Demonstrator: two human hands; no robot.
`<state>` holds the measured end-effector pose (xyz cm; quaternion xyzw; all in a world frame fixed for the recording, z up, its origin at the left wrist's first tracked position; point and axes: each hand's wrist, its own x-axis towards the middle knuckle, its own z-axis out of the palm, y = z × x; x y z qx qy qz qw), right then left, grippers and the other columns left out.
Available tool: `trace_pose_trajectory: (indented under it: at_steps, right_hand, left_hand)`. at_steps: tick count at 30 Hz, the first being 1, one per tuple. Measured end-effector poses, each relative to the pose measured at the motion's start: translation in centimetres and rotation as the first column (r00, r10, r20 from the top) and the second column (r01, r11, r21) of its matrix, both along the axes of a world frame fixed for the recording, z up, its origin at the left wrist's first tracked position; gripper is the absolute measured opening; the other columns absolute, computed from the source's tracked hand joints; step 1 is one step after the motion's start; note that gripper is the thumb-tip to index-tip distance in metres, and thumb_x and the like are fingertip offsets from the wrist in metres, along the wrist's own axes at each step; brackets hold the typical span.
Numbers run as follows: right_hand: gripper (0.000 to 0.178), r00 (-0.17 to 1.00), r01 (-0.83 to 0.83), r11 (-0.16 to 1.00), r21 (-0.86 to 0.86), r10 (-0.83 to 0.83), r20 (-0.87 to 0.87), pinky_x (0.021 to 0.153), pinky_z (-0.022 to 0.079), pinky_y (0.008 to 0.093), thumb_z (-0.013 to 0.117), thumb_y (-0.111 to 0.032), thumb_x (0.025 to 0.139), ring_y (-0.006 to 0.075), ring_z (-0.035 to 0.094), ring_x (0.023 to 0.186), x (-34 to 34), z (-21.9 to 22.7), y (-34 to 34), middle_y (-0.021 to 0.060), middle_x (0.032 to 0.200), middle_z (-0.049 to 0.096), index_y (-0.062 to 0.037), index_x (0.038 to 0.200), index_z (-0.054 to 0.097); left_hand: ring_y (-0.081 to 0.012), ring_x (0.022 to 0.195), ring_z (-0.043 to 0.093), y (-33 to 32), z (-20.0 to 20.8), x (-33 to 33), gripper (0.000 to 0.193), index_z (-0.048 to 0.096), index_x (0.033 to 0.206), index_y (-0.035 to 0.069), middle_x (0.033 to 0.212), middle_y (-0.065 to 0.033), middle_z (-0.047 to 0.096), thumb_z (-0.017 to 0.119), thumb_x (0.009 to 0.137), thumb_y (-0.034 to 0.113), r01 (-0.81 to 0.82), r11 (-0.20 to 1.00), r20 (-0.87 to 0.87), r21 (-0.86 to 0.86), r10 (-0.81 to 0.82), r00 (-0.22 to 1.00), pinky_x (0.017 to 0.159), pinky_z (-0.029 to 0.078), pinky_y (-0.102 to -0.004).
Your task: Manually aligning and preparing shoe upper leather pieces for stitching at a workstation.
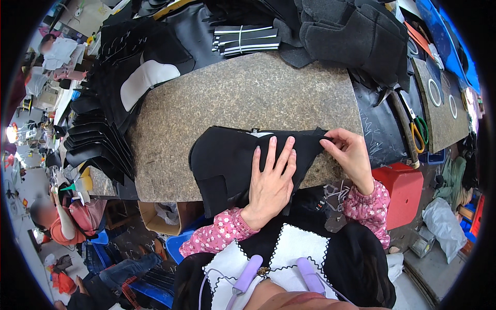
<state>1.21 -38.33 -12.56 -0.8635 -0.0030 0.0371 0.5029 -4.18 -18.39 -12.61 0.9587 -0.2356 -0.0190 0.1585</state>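
Observation:
A black cut piece of fabric or leather [222,155] lies on the speckled work board [248,98] at its near edge, part of it hanging over. My left hand [272,181] rests flat on the piece with its fingers spread. At the piece's right corner, my right hand [349,150] pinches the edge between thumb and fingertips. A sliver of white shows along the far edge of the piece, beyond my left fingertips. Whether the piece has more than one layer I cannot tell.
Stacks of black cut pieces [98,139] line the left side, a white piece [147,80] beside them. A tied bundle of black-and-white strips [245,40] and dark grey padded pieces [356,39] lie at the back. Scissors [416,129] and a red stool [400,194] are at right.

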Motion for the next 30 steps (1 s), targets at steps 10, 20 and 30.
trace_pose_trajectory:
  at_steps: [10,20,30]
  right_hand:
    - [0.014,0.922,-0.091,0.936,-0.339,0.208,0.327,0.051,0.046,0.0312,0.07,-0.013,0.072,0.0205,0.058,0.057,-1.9,2.7,2.3,0.0052,0.068,0.06,-0.0063,0.081,0.063]
    - [0.016,0.842,0.041,0.961,-0.274,0.114,0.526,0.053,0.046,0.0287,0.071,-0.006,0.065,0.0184,0.057,0.064,-4.4,0.8,3.7,0.0034,0.072,0.06,-0.0049,0.079,0.064]
    - [0.018,0.851,0.062,0.983,-0.175,0.04,0.524,0.055,0.047,0.029,0.074,-0.004,0.061,0.0194,0.057,0.065,-4.3,-0.4,3.8,0.0025,0.07,0.061,-0.0049,0.076,0.064]
  left_hand:
    - [-0.0392,0.133,0.022,-0.7,0.0,0.1,0.067,0.037,0.135,0.009,0.144,-0.0127,0.026,0.058,0.072,0.014,-0.015,0.987,0.016,0.159,0.012,1.0,0.103,0.019,-0.0591]
    - [-0.038,0.133,0.022,-1.1,0.0,0.3,0.058,0.045,0.127,0.007,0.144,-0.0118,0.028,0.058,0.071,0.013,-0.003,0.985,0.005,0.172,0.002,1.0,0.105,0.014,-0.0575]
    - [-0.0385,0.12,0.04,-1.3,-0.3,1.0,0.055,0.044,0.13,0.007,0.135,-0.0163,0.04,0.055,0.076,0.008,-0.028,0.995,0.101,-0.097,0.037,0.994,0.102,0.024,-0.0531]
